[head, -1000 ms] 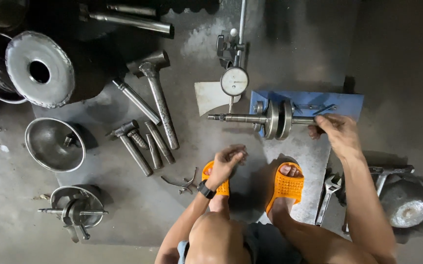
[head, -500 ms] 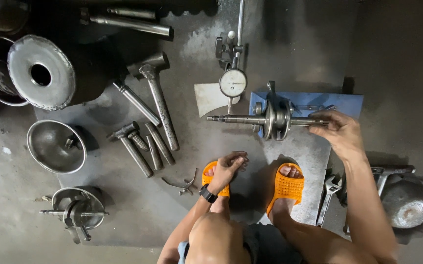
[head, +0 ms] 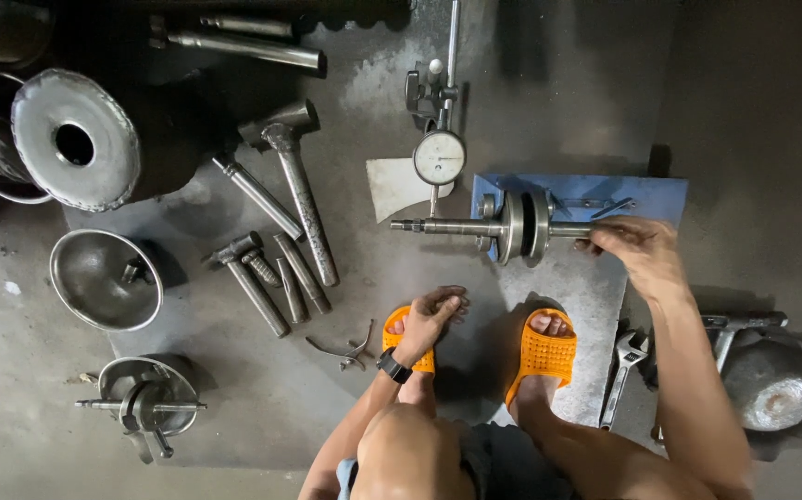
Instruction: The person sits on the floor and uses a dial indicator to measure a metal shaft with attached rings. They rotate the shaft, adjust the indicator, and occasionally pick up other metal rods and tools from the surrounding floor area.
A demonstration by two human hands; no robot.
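A steel crankshaft [head: 512, 225] with two round webs lies across a blue stand [head: 595, 194] on the floor. My right hand [head: 637, 250] grips the right end of its shaft. A dial gauge [head: 439, 157] on a holder sits just left of the stand, its stem reaching down to the shaft. My left hand [head: 429, 319] rests loosely on my left foot in an orange slipper [head: 407, 338], holding nothing. A black watch sits on that wrist.
Two hammers [head: 299, 194] and several steel drifts [head: 276, 278] lie to the left. A round cover [head: 74, 139], a metal bowl [head: 107, 281] and a second crankshaft [head: 142, 407] sit far left. Circlip pliers [head: 345, 350], an adjustable wrench [head: 621, 375] and a heavy mallet [head: 762, 375] lie near my feet.
The crankshaft has turned on the stand under my right hand. My left hand shifted slightly on my left foot.
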